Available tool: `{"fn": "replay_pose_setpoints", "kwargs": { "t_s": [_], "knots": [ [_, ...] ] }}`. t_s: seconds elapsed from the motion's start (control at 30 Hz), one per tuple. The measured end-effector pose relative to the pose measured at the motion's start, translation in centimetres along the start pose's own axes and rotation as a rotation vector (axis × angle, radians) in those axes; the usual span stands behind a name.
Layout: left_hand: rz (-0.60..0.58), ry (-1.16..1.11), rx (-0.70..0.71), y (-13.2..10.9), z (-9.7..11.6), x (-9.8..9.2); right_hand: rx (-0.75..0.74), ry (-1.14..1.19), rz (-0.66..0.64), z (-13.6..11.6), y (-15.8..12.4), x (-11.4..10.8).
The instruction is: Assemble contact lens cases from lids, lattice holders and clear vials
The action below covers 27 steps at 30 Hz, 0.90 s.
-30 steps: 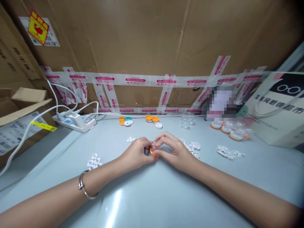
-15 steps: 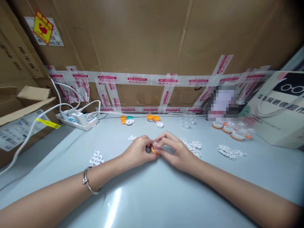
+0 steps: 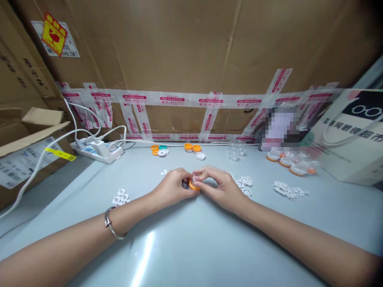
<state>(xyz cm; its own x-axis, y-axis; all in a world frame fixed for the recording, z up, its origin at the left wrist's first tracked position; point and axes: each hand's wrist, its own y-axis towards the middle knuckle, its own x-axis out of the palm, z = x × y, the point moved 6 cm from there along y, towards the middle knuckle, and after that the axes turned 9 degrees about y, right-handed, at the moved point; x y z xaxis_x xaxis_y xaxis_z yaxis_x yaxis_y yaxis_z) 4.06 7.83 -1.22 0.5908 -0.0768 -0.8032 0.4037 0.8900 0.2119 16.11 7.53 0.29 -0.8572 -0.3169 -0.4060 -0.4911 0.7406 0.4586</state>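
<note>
Between my hands, at the middle of the table, is a small round piece (image 3: 194,185) with an orange base and a clear dome on top. My left hand (image 3: 175,184) is closed on the orange base from the left. From the right, my right hand (image 3: 218,184) pinches the clear dome, and its fingers cover part of it. White lattice-like discs (image 3: 245,182) lie just beyond my right hand. A few tiny white pieces (image 3: 164,172) sit behind my left hand, and white pegged discs (image 3: 121,197) lie farther left.
Orange and white rings (image 3: 196,148) and clear domes (image 3: 236,149) stand at the back. Orange-based domed pieces (image 3: 297,168) are grouped at right, near a paper bag (image 3: 353,147). White flat parts (image 3: 289,190) lie before them. A power strip (image 3: 98,151) with cables is at left.
The fingers of my right hand have shifted slightly on the clear dome, and more of the orange base shows. Both hands stay in nearly the same place.
</note>
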Motion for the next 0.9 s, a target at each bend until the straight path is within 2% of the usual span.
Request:
{"fn": "replay_pose_setpoints", "kwargs": {
  "t_s": [0.1,0.17,0.3,0.43,0.5,0.6,0.73,0.83,0.9],
  "knots": [
    [-0.019,0.003,0.013,-0.1,0.2,0.1,-0.008,-0.022,0.097,0.1,-0.1,-0.1],
    [-0.021,-0.01,0.0,-0.1,0.2,0.1,0.029,0.053,0.085,0.4,-0.1,-0.1],
    [-0.019,-0.104,-0.047,0.0,-0.3,-0.2,0.209,0.317,0.083,1.6,0.0,-0.6],
    [-0.054,-0.266,-0.093,0.4,-0.3,-1.6,0.371,0.556,0.256,2.2,-0.3,-1.4],
    [-0.064,-0.308,-0.109,0.5,0.0,-2.5,0.465,0.749,0.252,2.0,-0.7,-0.5],
    [-0.053,-0.298,-0.062,0.5,1.1,-3.6,0.605,1.07,0.148,1.1,-1.3,1.8],
    [0.015,-0.239,0.024,0.4,2.4,-4.1,0.621,1.303,0.184,0.2,-1.6,2.6],
    [0.046,-0.188,0.035,0.3,2.9,-4.3,0.578,1.346,0.202,-0.1,-1.4,2.1],
    [0.11,-0.219,0.032,0.1,3.1,-4.9,0.553,1.358,0.201,-0.5,-1.2,1.6]
  ]
}}
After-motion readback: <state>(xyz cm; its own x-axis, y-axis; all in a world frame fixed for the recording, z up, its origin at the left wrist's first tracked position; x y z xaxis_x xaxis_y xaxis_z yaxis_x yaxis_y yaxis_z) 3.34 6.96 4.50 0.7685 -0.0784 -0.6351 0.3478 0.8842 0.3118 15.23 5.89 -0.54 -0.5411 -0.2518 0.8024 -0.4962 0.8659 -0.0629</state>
